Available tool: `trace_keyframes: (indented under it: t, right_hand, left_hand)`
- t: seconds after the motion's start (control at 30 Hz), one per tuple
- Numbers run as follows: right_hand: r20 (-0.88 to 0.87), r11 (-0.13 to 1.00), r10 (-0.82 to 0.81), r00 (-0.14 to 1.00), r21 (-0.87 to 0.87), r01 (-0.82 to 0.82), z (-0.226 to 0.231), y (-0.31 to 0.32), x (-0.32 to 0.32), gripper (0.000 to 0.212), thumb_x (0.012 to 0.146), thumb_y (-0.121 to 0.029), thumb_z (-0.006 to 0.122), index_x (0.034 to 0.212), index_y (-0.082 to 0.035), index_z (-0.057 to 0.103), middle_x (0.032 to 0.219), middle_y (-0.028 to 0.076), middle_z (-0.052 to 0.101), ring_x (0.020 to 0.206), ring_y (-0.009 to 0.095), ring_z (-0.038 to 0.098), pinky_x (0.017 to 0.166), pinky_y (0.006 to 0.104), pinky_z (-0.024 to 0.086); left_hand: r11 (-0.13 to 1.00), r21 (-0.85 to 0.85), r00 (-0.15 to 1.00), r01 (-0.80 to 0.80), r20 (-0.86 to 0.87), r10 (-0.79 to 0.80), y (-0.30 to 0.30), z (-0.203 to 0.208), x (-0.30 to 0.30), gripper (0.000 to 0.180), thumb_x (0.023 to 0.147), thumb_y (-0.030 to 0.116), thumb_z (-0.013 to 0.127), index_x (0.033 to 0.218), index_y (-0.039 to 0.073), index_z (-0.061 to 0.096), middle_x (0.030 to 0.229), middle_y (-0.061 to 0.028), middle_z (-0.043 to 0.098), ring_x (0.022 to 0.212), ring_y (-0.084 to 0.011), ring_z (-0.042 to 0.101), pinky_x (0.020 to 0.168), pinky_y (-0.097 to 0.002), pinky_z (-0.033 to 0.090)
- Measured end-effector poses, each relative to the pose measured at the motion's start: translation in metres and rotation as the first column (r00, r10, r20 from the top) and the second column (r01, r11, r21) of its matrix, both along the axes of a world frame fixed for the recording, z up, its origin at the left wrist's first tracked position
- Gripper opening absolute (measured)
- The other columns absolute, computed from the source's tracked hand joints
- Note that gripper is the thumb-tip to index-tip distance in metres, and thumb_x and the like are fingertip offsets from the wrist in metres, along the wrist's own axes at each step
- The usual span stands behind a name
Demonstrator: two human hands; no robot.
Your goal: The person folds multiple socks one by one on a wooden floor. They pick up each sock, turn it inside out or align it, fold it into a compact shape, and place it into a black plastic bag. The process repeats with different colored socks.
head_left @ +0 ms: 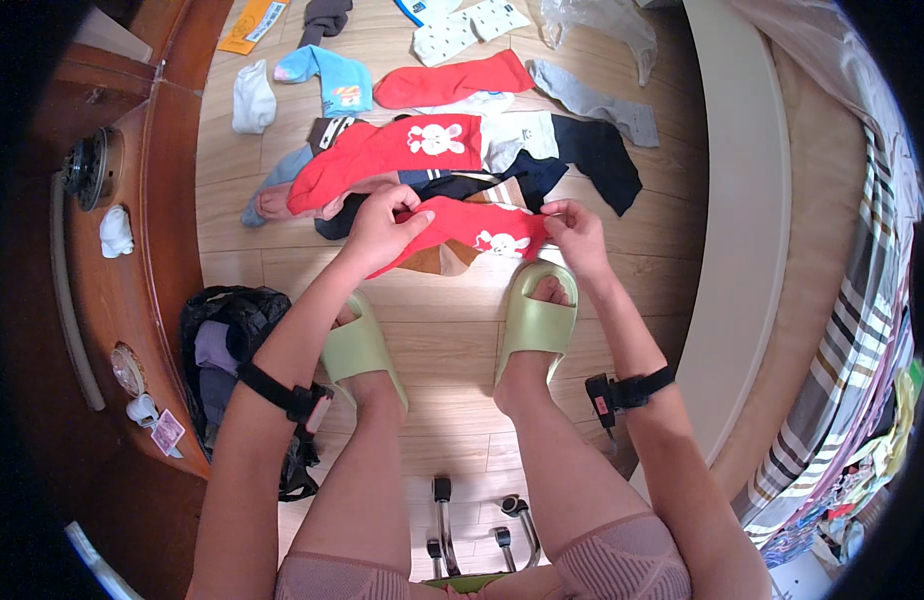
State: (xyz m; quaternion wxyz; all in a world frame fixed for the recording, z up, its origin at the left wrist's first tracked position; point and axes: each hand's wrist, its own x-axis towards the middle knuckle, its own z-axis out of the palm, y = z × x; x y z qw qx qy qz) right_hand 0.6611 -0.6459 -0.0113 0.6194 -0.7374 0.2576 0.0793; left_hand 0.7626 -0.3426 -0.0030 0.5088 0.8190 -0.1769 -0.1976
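Note:
A red sock (452,222) with a white rabbit figure is stretched between my hands, low over the pile of socks. My left hand (384,232) pinches it near its left part, and my right hand (576,238) grips its right end between thumb and fingers. Just beyond lies another red sock (382,150) with a matching rabbit, spread flat on top of other socks. A brown sock (444,260) shows partly from under the held one. Black sock (604,165) and white sock (520,140) lie at the far right of the pile.
More socks lie farther off on the wood floor: a red one (452,82), a blue one (332,78), a grey one (597,103). A black plastic bag (267,310) with clothes sits by the wooden cabinet (167,330) at left. Green slippers (538,325) are on my feet; a bed stands right.

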Motion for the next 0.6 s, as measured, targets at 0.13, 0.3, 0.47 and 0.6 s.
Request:
trace_keyframes:
  t: [0.13, 0.3, 0.47, 0.6]
  right_hand:
    - [-0.218, 0.744, -0.155, 0.963, 0.615, 0.259, 0.036, -0.002, 0.01, 0.021, 0.099, -0.007, 0.048, 0.118, -0.002, 0.056, 0.103, 0.012, 0.064, 0.082, 0.018, 0.065, 0.073, 0.0288, 0.058]
    - [-0.231, 0.719, -0.227, 0.946, 0.616, 0.323, 0.056, 0.014, 0.024, 0.024, 0.101, -0.012, 0.05, 0.121, 0.001, 0.057, 0.107, 0.013, 0.065, 0.094, 0.02, 0.066, 0.083, 0.0307, 0.058]
    - [-0.1, 0.977, 0.1, 0.99, 0.196, -0.079, 0.053, 0.023, 0.029, 0.04, 0.089, -0.011, 0.071, 0.127, 0.001, 0.06, 0.111, 0.009, 0.066, 0.093, 0.015, 0.064, 0.079, 0.0291, 0.055]
    - [-0.091, 0.954, 0.294, 0.951, -0.025, -0.297, 0.048, 0.013, 0.028, 0.035, 0.082, -0.004, 0.077, 0.116, 0.001, 0.067, 0.107, 0.008, 0.068, 0.089, 0.013, 0.064, 0.076, 0.0271, 0.055]
  left_hand:
    - [0.981, -0.192, 0.951, -0.018, -0.305, -0.042, 0.017, 0.009, 0.005, 0.019, 0.088, 0.009, 0.071, 0.084, 0.004, 0.054, 0.073, 0.004, 0.051, 0.071, -0.0064, 0.051, 0.064, -0.0238, 0.041]
    - [0.947, -0.276, 0.819, -0.163, -0.573, -0.027, 0.004, 0.027, 0.006, 0.016, 0.087, 0.006, 0.073, 0.096, 0.003, 0.059, 0.081, 0.0033, 0.054, 0.072, -0.0049, 0.052, 0.067, -0.0214, 0.042]
    - [0.995, -0.099, 0.842, 0.026, -0.533, -0.075, 0.008, 0.018, 0.009, 0.012, 0.089, 0.007, 0.072, 0.095, 0.006, 0.062, 0.084, 0.0044, 0.059, 0.077, -0.003, 0.054, 0.07, -0.0211, 0.045]
    - [0.99, -0.138, 0.888, 0.042, -0.449, -0.1, 0.008, 0.018, 0.008, 0.015, 0.09, 0.01, 0.072, 0.086, 0.008, 0.058, 0.079, 0.0073, 0.054, 0.073, -0.0014, 0.049, 0.064, -0.0204, 0.039]
